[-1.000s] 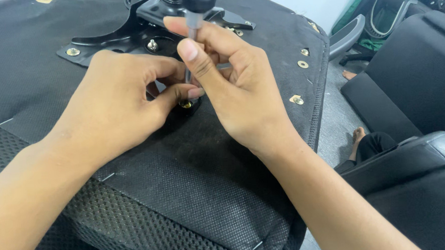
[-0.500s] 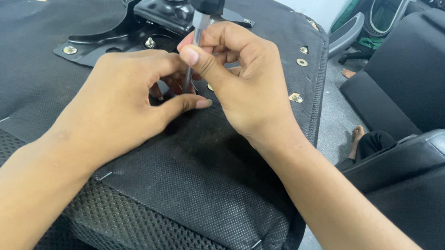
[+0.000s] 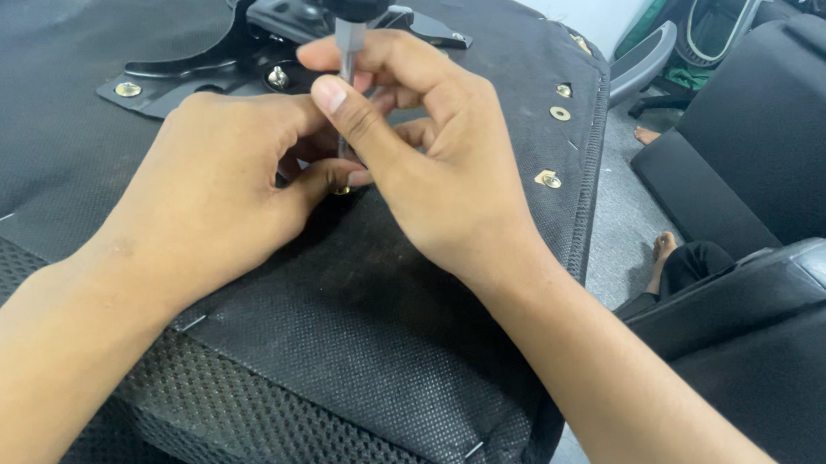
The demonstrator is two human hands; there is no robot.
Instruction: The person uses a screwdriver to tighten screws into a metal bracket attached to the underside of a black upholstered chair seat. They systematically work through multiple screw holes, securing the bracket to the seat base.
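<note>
An upturned chair seat (image 3: 362, 334) covered in black fabric fills the view. A black metal mounting plate (image 3: 242, 60) is bolted to it at the top. My right hand (image 3: 429, 158) grips the grey shaft of a screwdriver (image 3: 349, 37) with a black handle, held upright over a brass screw (image 3: 341, 190) in the seat. My left hand (image 3: 219, 188) pinches around that screw, fingertips touching the shaft's lower end. The screwdriver's tip is hidden between my fingers.
Brass threaded inserts (image 3: 548, 178) dot the seat's right edge. Black chair parts (image 3: 758, 156) lie on the grey floor at the right, and a person's bare foot (image 3: 661, 251) shows beside them. Another chair (image 3: 726, 20) stands at the top right.
Both hands have stayed on the screw. My right hand's fingers have shifted slightly along the screwdriver shaft, as in turning it.
</note>
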